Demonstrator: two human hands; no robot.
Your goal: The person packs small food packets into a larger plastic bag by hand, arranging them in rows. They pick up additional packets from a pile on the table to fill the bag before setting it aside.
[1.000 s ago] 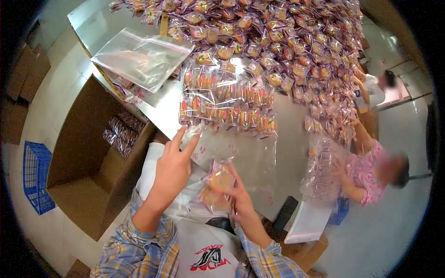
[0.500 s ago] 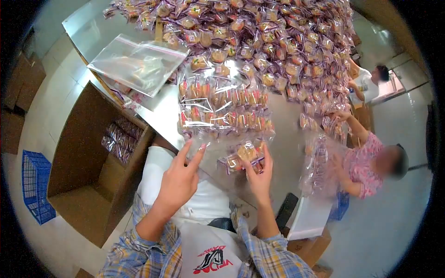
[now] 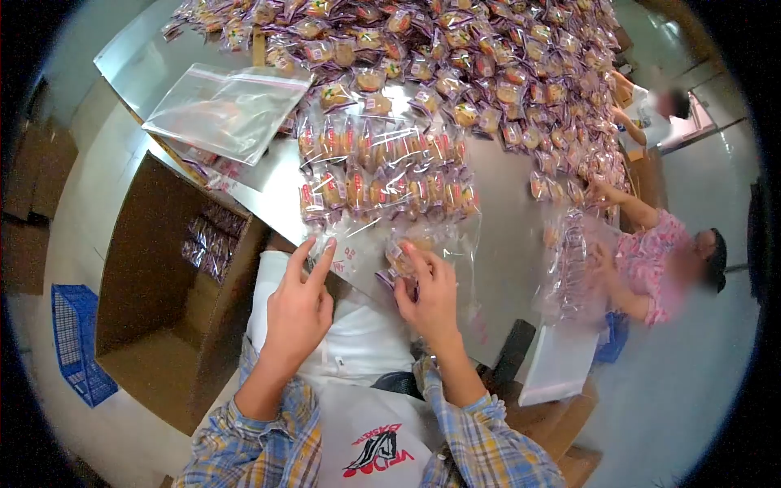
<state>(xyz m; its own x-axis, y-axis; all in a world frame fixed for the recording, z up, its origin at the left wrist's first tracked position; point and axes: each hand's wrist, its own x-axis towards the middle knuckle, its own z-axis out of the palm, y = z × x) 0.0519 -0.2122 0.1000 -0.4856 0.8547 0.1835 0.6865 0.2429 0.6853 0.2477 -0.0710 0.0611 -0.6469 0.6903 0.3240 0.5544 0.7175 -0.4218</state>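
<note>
A large clear plastic bag (image 3: 455,244) lies flat on the metal table, its open end towards me. Inside it, wrapped cakes (image 3: 386,191) stand in two rows. My left hand (image 3: 297,313) is open, with index and middle fingers stretched apart at the near left edge of the bag. My right hand (image 3: 433,297) grips a small wrapped cake (image 3: 400,259) in purple-edged clear film between thumb and fingers, at the bag's mouth. The fingers partly hide this cake.
A big heap of wrapped cakes (image 3: 488,73) covers the far table. Empty clear bags (image 3: 220,114) lie at the left. Below them stands an open carton (image 3: 154,325) with packs inside, beside a blue crate (image 3: 77,342). A co-worker in pink (image 3: 651,252) handles another filled bag (image 3: 573,268).
My right hand has moved left with the wrapped cake and turned its back upward, bringing the cake to the bag's mouth. My left hand has shifted slightly left. The view has moved a little.
</note>
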